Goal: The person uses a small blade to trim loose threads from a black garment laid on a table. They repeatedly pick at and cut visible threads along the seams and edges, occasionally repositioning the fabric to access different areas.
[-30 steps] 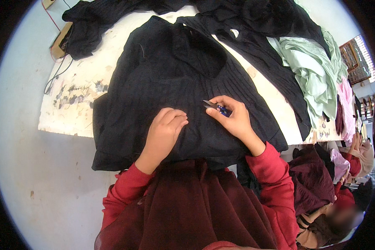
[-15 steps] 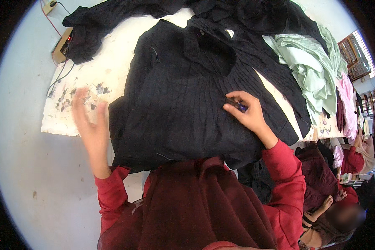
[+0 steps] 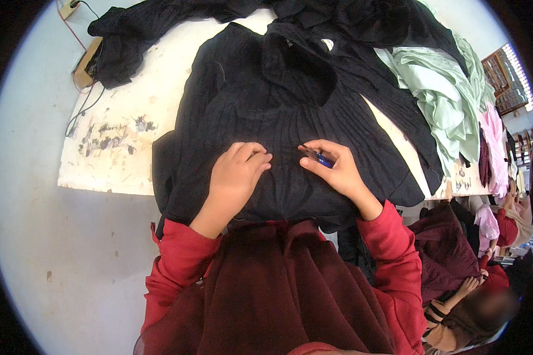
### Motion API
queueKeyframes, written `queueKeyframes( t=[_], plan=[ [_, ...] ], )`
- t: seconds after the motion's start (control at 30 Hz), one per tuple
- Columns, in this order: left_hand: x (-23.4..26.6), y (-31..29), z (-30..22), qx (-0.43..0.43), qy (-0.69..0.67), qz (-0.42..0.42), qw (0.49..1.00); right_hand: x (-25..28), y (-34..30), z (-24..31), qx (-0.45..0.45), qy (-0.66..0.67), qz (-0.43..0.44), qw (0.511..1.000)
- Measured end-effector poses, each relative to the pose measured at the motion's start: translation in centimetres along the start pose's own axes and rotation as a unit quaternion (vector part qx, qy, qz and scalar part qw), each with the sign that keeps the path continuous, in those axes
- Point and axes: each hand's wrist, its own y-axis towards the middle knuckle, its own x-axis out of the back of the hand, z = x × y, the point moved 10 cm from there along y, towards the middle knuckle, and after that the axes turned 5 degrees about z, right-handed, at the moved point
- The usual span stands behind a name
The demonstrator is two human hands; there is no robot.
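Right hand (image 3: 340, 170) angled inward, fingers (image 3: 320, 144) around snips (image 3: 324, 160)

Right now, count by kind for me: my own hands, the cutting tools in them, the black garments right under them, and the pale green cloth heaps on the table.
Hands: 2, left hand and right hand
Snips: 1
Black garment: 1
Pale green cloth heap: 1
Total: 5

Wall (image 3: 38, 160) well left of left hand (image 3: 236, 174): pale blue-white, small brown spots. Table (image 3: 121, 174) runs left of and beyond left hand; cream top, dark stains, brightly lit. Far right of right hand (image 3: 337, 167), past table: brown frame (image 3: 496, 77), bright slatted opening (image 3: 520, 72) just beside it.
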Motion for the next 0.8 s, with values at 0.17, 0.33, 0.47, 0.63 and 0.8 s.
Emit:
queueKeyframes(
  t=[0.17, 0.33, 0.47, 0.63, 0.8],
  plan=[
    [0.5, 0.1, -0.3, 0.004, 0.004, -0.03, 1.0, -0.1, 0.2, 0.2, -0.008, -0.044, 0.032, 0.998],
    [1.2, -0.3, 1.2, 0.045, -0.099, -0.049, 0.993, -0.6, 0.8, 3.0, 0.012, -0.145, 0.067, 0.987],
    [0.9, -0.2, 2.2, 0.07, -0.15, -0.042, 0.985, -1.6, 1.1, 4.2, 0.026, -0.223, 0.068, 0.972],
    [0.8, -0.1, 2.2, 0.071, -0.136, -0.036, 0.987, -3.2, 1.5, 4.9, -0.006, -0.303, 0.069, 0.951],
    [0.8, -0.1, 2.4, 0.076, -0.142, -0.041, 0.986, -3.7, 2.0, 5.1, 0.022, -0.327, 0.053, 0.943]
  ],
)
